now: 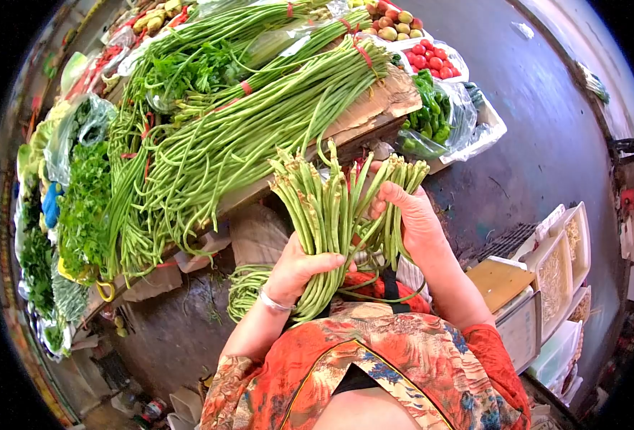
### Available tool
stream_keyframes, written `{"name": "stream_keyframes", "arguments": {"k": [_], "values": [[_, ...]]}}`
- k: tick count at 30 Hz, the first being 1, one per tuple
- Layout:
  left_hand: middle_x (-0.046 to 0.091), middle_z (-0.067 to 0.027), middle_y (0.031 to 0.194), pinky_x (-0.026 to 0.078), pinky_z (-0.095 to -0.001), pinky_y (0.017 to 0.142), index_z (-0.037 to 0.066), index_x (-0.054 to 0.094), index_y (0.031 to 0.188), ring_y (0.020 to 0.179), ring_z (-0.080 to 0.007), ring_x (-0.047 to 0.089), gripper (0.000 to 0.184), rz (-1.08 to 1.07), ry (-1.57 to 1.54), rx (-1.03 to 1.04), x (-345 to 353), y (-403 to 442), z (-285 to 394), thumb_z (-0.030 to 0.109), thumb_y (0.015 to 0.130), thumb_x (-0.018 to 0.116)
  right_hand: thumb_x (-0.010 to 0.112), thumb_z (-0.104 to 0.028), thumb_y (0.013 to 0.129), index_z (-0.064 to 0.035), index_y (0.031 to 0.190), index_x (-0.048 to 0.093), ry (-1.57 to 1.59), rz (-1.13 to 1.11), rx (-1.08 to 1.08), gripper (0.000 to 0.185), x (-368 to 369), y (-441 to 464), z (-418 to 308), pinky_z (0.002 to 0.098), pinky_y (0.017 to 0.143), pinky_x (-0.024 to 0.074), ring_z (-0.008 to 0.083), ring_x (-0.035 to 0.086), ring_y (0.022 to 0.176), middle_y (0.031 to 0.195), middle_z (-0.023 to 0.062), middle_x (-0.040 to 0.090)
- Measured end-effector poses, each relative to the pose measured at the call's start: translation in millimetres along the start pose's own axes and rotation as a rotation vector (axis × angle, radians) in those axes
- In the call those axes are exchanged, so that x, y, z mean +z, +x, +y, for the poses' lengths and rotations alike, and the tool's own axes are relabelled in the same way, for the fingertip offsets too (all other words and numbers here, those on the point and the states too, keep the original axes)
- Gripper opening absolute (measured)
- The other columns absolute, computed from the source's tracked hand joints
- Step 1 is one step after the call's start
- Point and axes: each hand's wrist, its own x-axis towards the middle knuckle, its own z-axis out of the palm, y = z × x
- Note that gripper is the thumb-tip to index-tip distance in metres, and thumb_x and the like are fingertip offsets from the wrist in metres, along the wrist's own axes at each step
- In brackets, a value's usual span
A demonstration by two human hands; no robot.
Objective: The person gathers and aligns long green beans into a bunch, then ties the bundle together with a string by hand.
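My left hand (304,269) is wrapped round a thick bunch of long beans (314,208), their cut ends pointing up and the rest hanging down in front of me. To its right, my right hand (407,208) closes on a smaller bunch of long beans (397,183), with thumb and fingers near the top ends. The two bunches are close together, and a few beans cross between them. More long beans (249,290) hang or lie coiled beside my left forearm. Just beyond my hands, large piles of long beans (259,129) tied with red bands cover the stall table.
Leafy greens (87,201) line the table's left side. Cardboard (381,100) lies under the piled beans. Green peppers (432,111), tomatoes (432,59) and round fruit (396,21) stand at the right end. White bins (557,276) and a wooden board (500,283) are at my right.
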Motion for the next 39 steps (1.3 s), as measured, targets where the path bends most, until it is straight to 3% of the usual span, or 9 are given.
{"name": "stream_keyframes", "arguments": {"k": [8,10,14,16,20,23,26,36,39], "values": [[0.065,-0.0148,0.1,0.057,-0.0338,0.07,-0.003,0.046,0.128,0.078,-0.0243,0.068,0.059,-0.042,-0.042,-0.043,-2.0,0.5,0.2,0.004,0.074,0.068,0.069,-0.01,0.084,-0.0091,0.097,0.063,0.182,0.053,0.114,0.015,-8.2,-0.1,2.4,0.0258,0.061,0.0518,0.0094,0.059,0.066,0.08,0.0003,0.064],[0.065,-0.015,0.1,0.057,-0.0343,0.07,-0.004,0.044,0.13,0.079,-0.0248,0.068,0.063,-0.04,-0.049,-0.047,-3.0,0.2,-0.4,0.004,0.073,0.069,0.068,-0.017,0.085,-0.0097,0.1,0.06,0.127,0.094,0.135,0.019,-10.0,-1.0,2.7,0.0294,0.066,0.0507,0.0125,0.058,0.074,0.087,0.0015,0.061],[0.064,-0.0152,0.1,0.056,-0.0357,0.072,-0.003,0.04,0.136,0.079,-0.0261,0.067,0.073,-0.031,-0.085,-0.067,-5.2,0.1,-2.1,0.005,0.07,0.069,0.067,-0.017,0.085,-0.011,0.098,0.059,0.179,0.108,0.158,0.017,5.1,-3.2,-3.0,0.0293,0.068,0.0507,0.0135,0.057,0.078,0.092,0.0015,0.062],[0.065,-0.0151,0.1,0.056,-0.0357,0.073,-0.003,0.04,0.136,0.08,-0.0262,0.067,0.073,-0.048,-0.099,-0.067,-7.9,1.3,-2.9,0.005,0.07,0.069,0.067,-0.013,0.084,-0.0094,0.096,0.06,0.262,0.077,0.169,0.014,9.3,-4.4,-5.4,0.032,0.072,0.0533,0.0154,0.061,0.073,0.083,0.0014,0.064],[0.065,-0.0149,0.1,0.055,-0.0356,0.075,-0.003,0.042,0.135,0.08,-0.0267,0.067,0.071,-0.011,-0.123,-0.091,-4.1,-0.3,-1.7,0.005,0.07,0.069,0.066,-0.013,0.085,-0.0094,0.096,0.059,0.361,-0.076,0.204,0.013,-9.8,4.1,5.2,0.0311,0.071,0.0528,0.0147,0.059,0.073,0.083,0.0014,0.061],[0.065,-0.0148,0.102,0.055,-0.0358,0.075,-0.003,0.043,0.134,0.081,-0.027,0.067,0.07,-0.067,-0.109,-0.096,-8.9,2.4,-6.5,0.004,0.069,0.069,0.065,-0.013,0.087,-0.0073,0.101,0.059,0.322,-0.068,0.233,0.017,-12.2,6.3,6.4,0.0283,0.068,0.0517,0.0129,0.057,0.07,0.08,0.0008,0.058],[0.065,-0.0146,0.102,0.055,-0.0358,0.075,-0.003,0.045,0.131,0.082,-0.027,0.067,0.067,-0.052,-0.1,-0.101,-4.4,2.8,-5.4,0.004,0.069,0.069,0.065,-0.014,0.088,-0.0027,0.118,0.055,0.384,-0.101,0.294,0.034,-13.2,9.8,7.1,0.023,0.063,0.0486,0.0098,0.055,0.068,0.077,-0.0003,0.057],[0.064,-0.0156,0.102,0.055,-0.035,0.075,-0.002,0.046,0.129,0.081,-0.0256,0.067,0.063,-0.113,-0.043,-0.12,-0.7,8.0,-1.6,0.004,0.07,0.068,0.062,-0.017,0.091,-0.0002,0.119,0.055,0.488,-0.149,0.342,0.034,-21.6,16.2,8.7,0.0237,0.065,0.0504,0.0099,0.054,0.066,0.076,-0.001,0.055],[0.065,-0.018,0.103,0.055,-0.0337,0.076,-0.004,0.045,0.131,0.082,-0.0248,0.067,0.065,-0.071,-0.069,-0.048,10.2,10.9,-5.7,0.007,0.071,0.068,0.062,-0.018,0.091,-0.0016,0.121,0.056,0.458,-0.196,0.428,0.035,-24.8,16.1,5.5,0.0251,0.067,0.0523,0.0109,0.058,0.071,0.082,0.0015,0.06]]}}
